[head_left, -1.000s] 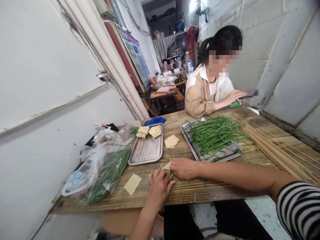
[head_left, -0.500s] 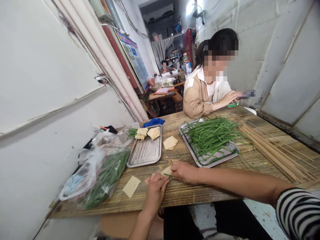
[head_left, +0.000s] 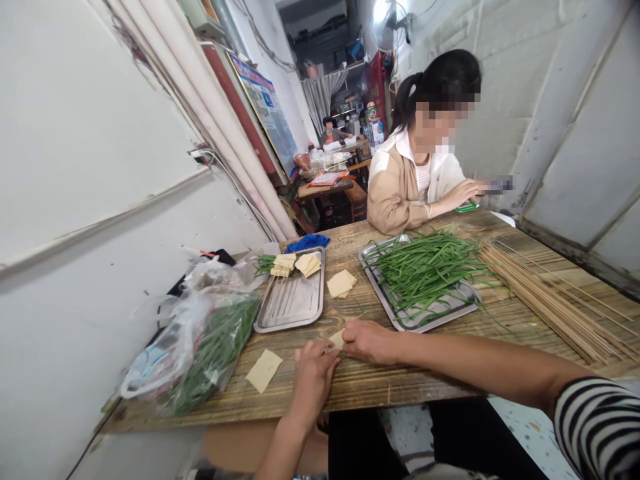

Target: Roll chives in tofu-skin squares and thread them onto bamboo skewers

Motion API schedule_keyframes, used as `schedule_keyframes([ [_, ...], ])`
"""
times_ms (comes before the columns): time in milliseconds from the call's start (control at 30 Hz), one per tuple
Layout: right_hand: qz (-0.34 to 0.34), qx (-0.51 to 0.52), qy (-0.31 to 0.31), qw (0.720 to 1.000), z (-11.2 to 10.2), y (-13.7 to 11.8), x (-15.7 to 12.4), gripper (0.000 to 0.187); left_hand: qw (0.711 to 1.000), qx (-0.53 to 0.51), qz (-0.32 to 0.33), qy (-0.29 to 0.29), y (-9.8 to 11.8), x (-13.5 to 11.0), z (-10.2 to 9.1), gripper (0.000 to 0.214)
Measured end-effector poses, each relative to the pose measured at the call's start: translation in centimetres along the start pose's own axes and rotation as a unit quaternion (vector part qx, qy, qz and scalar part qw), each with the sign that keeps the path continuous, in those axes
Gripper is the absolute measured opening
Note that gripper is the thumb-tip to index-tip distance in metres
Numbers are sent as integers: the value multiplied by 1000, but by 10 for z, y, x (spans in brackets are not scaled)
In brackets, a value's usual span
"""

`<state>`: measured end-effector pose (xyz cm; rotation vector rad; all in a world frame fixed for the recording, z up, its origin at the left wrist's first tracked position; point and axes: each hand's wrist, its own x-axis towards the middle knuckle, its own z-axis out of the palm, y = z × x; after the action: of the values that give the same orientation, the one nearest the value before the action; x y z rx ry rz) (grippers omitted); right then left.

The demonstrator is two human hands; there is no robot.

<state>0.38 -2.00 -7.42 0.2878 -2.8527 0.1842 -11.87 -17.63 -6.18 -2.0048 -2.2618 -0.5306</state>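
Brown wood on the tabletop (head_left: 395,383), ridged with grain and faintly glossy. Smooth, shiny silver metal on the left tray (head_left: 296,319) and the right tray (head_left: 453,316). Matt, smooth-looking faces on the held sheet (head_left: 337,340) and the loose sheet (head_left: 264,371). Slight gloss on the smooth green stalks (head_left: 425,267). Plain, matt, pale wood for the sticks (head_left: 550,303). Thin, crinkled, glossy plastic, partly see-through, for the bag (head_left: 193,327). Soft, matt striped cloth on the near sleeve (head_left: 597,420). Smooth white finish, lightly scuffed, on the left wall (head_left: 75,133).
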Motion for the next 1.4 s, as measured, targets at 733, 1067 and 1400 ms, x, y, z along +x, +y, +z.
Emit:
schedule_keyframes([
  [733,-8,65,-45,997,2,11,13,24,998,9,14,66,9,-15,2,22],
  [1067,-45,118,-52,991,-6,18,15,22,991,-31,-56,116,5,-11,19,14],
  [1400,-35,-73,63,995,-4,-6,-3,23,987,-107,-109,53,4,-5,12,17],
])
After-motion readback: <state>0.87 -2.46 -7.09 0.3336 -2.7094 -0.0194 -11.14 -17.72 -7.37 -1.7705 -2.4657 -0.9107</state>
